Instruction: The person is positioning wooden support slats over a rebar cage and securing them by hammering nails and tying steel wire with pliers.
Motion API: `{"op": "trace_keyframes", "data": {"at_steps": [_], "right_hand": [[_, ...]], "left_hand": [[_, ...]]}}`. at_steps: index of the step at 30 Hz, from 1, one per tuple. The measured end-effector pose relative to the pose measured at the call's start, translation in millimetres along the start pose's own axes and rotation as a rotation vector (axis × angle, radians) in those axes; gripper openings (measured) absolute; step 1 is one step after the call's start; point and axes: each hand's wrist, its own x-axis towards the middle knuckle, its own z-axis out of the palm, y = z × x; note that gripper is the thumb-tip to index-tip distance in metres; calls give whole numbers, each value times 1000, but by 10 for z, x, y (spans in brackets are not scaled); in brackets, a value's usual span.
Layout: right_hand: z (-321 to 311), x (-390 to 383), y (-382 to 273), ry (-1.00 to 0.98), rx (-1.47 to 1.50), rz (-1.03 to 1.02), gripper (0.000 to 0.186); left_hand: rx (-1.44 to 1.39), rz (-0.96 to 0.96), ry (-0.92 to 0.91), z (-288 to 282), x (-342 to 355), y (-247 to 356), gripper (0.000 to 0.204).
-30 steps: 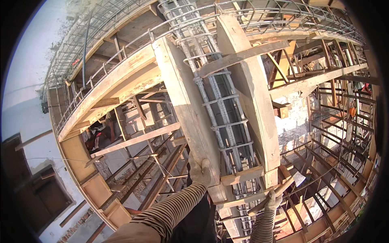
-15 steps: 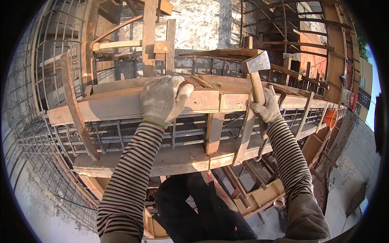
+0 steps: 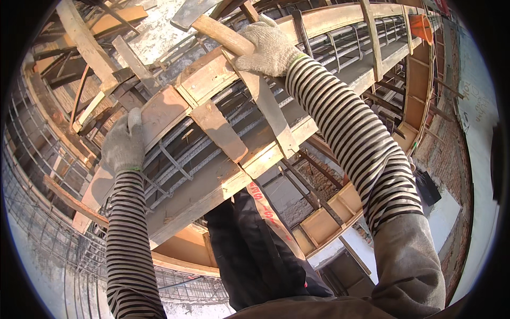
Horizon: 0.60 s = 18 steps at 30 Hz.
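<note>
My right hand [image 3: 268, 49], in a knitted work glove, is closed round the wooden handle of a hatchet [image 3: 223, 35]. Its metal head points up and left and runs partly out of the picture's top. The handle is above the upper board [image 3: 210, 78] of a timber formwork beam. Farther left, my gloved left hand [image 3: 124, 142] grips that same board, fingers curled over its far edge and partly hidden. Short wooden cleats [image 3: 219, 127] join the upper board to the lower board [image 3: 204, 204]. Steel rebar [image 3: 183, 159] runs between the two boards.
Rebar mesh [image 3: 37, 170] stands along the left. A loose wooden strip [image 3: 74, 201] leans beside my left forearm. An orange cone-like object [image 3: 421, 28] sits at the upper right. Below the beam are my dark-trousered legs [image 3: 244, 250] and more formwork panels [image 3: 329, 212].
The view has turned, so the beam now slants up to the right. The hatchet has swung from upright to tilting left. My left hand has shifted left along the board.
</note>
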Motion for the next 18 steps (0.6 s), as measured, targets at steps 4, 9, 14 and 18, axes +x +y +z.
{"op": "trace_keyframes", "data": {"at_steps": [4,9,14,18], "right_hand": [[137,6,86,110,-66,5,74],[210,47,122,1,-72,78,81],[-1,-219,-18,120,-42,-55,72],[-301,-543,-178,315,0,-162,64]], "left_hand": [[30,-155,-171,41,-20,14,77],[25,-159,-105,217,-34,16,83],[-136,-147,-120,383,13,-364,81],[-306,-108,-17,395,-20,-140,83]]}}
